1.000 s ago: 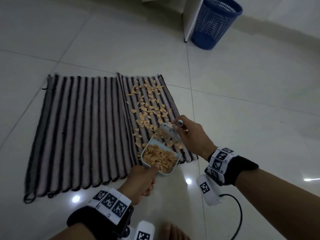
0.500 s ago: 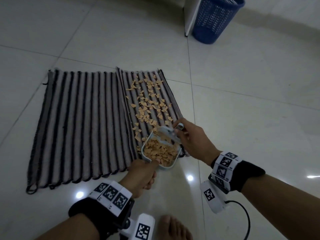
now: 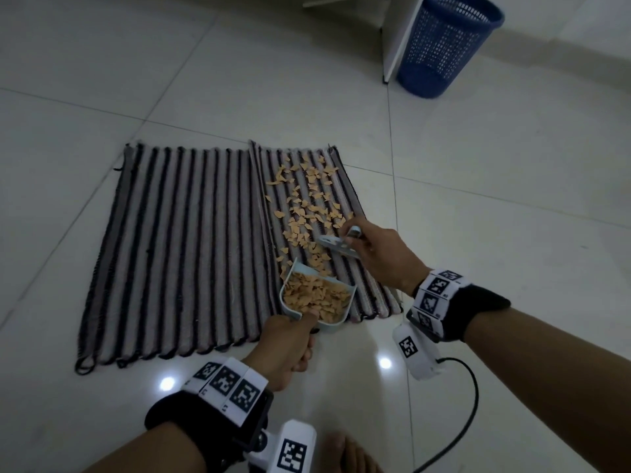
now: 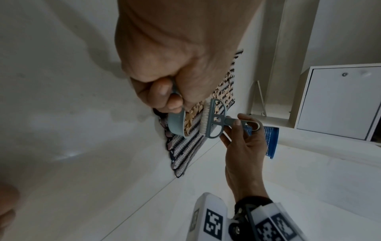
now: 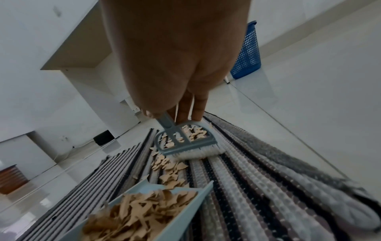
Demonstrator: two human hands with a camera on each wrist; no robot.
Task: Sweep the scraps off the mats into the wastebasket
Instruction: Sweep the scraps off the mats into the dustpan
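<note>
Two striped mats lie side by side on the tiled floor, the left mat (image 3: 177,247) bare and the right mat (image 3: 345,268) strewn with tan paper scraps (image 3: 307,206). My left hand (image 3: 290,343) grips the handle of a light blue dustpan (image 3: 317,298), (image 5: 156,216) full of scraps, its mouth resting on the right mat's near part. My right hand (image 3: 375,250) holds a small blue brush (image 3: 336,245), (image 5: 185,141), (image 4: 214,120) by its handle, bristles down on the mat just beyond the pan. The blue mesh wastebasket (image 3: 444,46) stands at the far right.
A white cabinet panel (image 3: 392,35) stands just left of the wastebasket. A black cable (image 3: 467,414) trails from my right wrist over the floor. My bare foot (image 3: 348,455) shows at the bottom edge. Glossy white tiles surround the mats.
The brush has lifted out of the dustpan's mouth and moved back up the mat, away from the pan. The dustpan stays in place, with its heap of scraps.
</note>
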